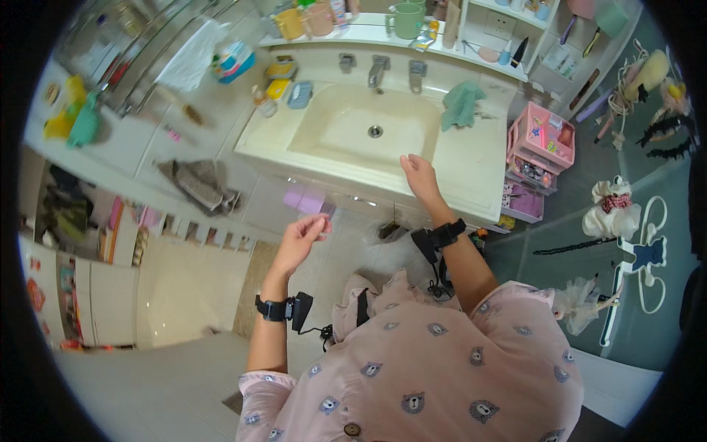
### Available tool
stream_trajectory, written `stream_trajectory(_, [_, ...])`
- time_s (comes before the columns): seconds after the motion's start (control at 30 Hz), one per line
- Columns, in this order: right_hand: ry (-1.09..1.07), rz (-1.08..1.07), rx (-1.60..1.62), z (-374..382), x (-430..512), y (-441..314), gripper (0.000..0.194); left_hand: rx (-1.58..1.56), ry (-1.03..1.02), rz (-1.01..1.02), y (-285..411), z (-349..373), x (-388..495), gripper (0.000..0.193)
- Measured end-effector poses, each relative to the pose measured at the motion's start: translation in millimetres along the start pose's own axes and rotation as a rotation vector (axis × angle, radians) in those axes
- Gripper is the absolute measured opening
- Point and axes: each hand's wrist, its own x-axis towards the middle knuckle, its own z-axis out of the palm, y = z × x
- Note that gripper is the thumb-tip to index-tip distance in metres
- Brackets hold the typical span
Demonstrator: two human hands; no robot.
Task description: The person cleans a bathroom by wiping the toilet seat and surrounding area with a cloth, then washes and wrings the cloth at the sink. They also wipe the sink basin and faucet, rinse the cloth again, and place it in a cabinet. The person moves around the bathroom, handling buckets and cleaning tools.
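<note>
My left hand point(302, 240) is over the floor, left of the washbasin, its fingers loosely bent and nothing seen in it. My right hand point(421, 178) hangs over the front rim of the cream washbasin point(342, 145), with fingers half curled and no object visible in them. Three metal tap fittings, with the spout point(379, 70) in the middle, stand behind the bowl around the drain point(375, 131). A green cloth point(463, 104) lies on the counter at the right. On the left are a blue soap dish point(300, 95), a yellow one point(280, 88) and a clear bottle point(263, 101).
Cups, including a green mug point(407, 22), line the shelf behind the basin. A pink drawer organizer point(542, 138) stands right of the counter. A grey cloth point(201, 185) and a brush point(190, 113) are on the left ledge. Hair accessories hang at right, including a white scrunchie point(610, 221).
</note>
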Motion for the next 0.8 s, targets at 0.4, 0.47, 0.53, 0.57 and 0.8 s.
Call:
stream_trajectory(0.4, [0.357,0.209,-0.346,55.9,237.1,90.5,0.074,-0.830,-0.224,-0.472,15.3,-23.7,404.8,0.042])
stream_trajectory(0.47, [0.339,0.307,-0.377,61.6,272.7,110.6,0.082,-0.841,-0.229,-0.517,6.1,-19.2,456.6,0.041])
stream_trajectory(0.53, [0.428,0.266,-0.447,74.5,304.7,124.7,0.086,-0.926,-0.217,-0.591,-6.7,-12.2,498.7,0.040])
stream_trajectory(0.57, [0.523,0.176,-0.506,82.0,320.5,128.8,0.084,-0.912,-0.229,-0.613,-14.3,-7.1,516.9,0.039])
stream_trajectory(0.8, [0.418,0.420,-0.501,83.9,339.3,114.5,0.065,-0.982,-0.196,-0.799,-64.5,35.7,587.5,0.035])
